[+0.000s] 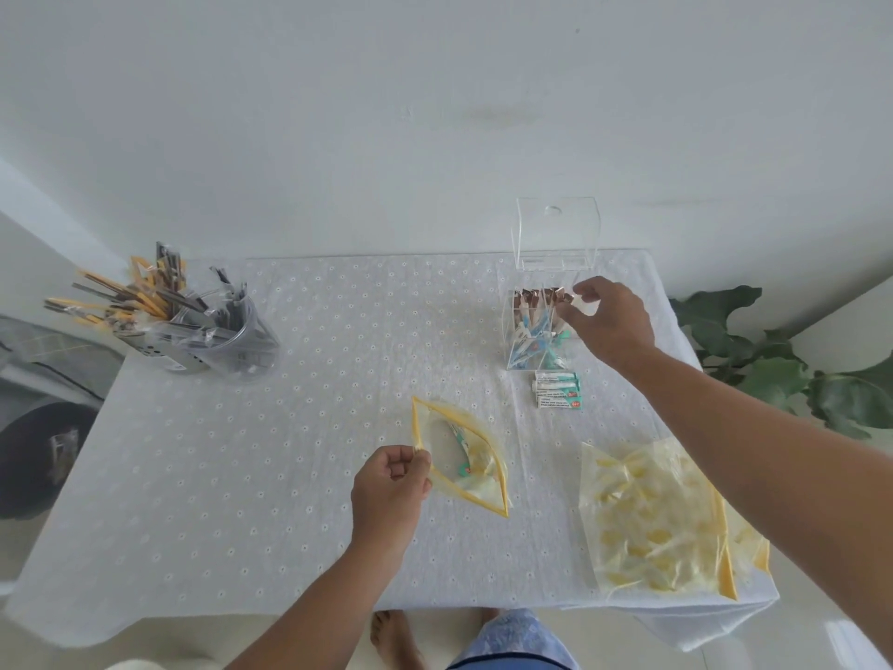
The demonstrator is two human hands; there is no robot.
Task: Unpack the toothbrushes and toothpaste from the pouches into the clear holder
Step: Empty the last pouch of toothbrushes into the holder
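Apparently mid-placement, the right hand reached the clear holder, fingers narrow at its rim, holding nothing discernible. Nearer than the holder, the left hand pinched an open pouch holding more items, likely fetched next.

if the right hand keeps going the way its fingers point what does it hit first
The right hand points left into the open top of the clear holder, so it would probably first meet the packets standing inside, which its fingertips already seem to reach. Depth is hard to judge from this one view.
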